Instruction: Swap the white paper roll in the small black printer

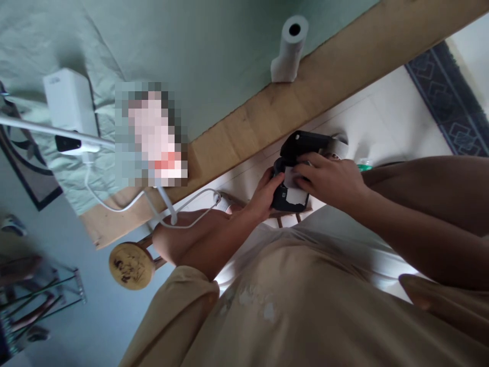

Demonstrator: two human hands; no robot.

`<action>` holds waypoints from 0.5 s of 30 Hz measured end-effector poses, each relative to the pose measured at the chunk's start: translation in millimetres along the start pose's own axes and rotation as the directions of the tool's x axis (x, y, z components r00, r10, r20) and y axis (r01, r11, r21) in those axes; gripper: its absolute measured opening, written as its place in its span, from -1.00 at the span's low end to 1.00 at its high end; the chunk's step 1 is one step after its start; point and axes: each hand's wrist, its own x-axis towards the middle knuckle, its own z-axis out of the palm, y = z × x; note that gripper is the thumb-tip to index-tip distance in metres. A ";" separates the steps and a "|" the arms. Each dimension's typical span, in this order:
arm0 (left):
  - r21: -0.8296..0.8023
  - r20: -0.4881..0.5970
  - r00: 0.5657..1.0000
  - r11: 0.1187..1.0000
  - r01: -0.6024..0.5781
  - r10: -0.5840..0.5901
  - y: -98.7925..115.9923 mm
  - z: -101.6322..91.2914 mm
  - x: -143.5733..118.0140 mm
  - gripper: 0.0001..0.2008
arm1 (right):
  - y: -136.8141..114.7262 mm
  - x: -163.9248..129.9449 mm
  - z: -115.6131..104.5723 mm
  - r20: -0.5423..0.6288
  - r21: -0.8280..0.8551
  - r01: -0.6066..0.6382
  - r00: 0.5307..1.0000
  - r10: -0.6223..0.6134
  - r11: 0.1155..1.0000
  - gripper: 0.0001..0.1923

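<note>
A small black receipt printer (289, 201) is held above my lap with its black lid (301, 142) swung up. White paper (297, 196) with a torn edge lies across its front. Gripping the near left side is my left hand (263, 194), its thumb on the body close to the paper. My right hand (331, 178) reaches in from the right, fingers bent onto the white paper inside the opening. These fingers partly hide the inside of the printer. On the table edge beyond stands a white paper roll (288, 56) with a dark core and a loose tail.
The table has a green cover (214, 61) and a wooden edge (244, 140). A white power bank (71, 102) with a cable (110, 208), a white rod (57, 130) and a blurred-out phone-like object (156, 137) are at left. A round wooden stool (132, 265) stands below.
</note>
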 end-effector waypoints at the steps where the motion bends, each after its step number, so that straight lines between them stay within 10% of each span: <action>1: 0.002 -0.004 1.000 1.000 -0.005 0.005 0.4 -0.1 0.0 -0.56 | -1.4 0.0 -1.5 0.011 -0.016 -0.003 1.000 0.003 1.000 -0.65; 15: 0.009 -0.012 0.999 0.999 0.038 -0.037 -0.3 -1.0 -1.6 -0.56 | 2.3 11.4 -5.2 0.200 0.117 -0.128 0.974 0.103 0.985 -0.54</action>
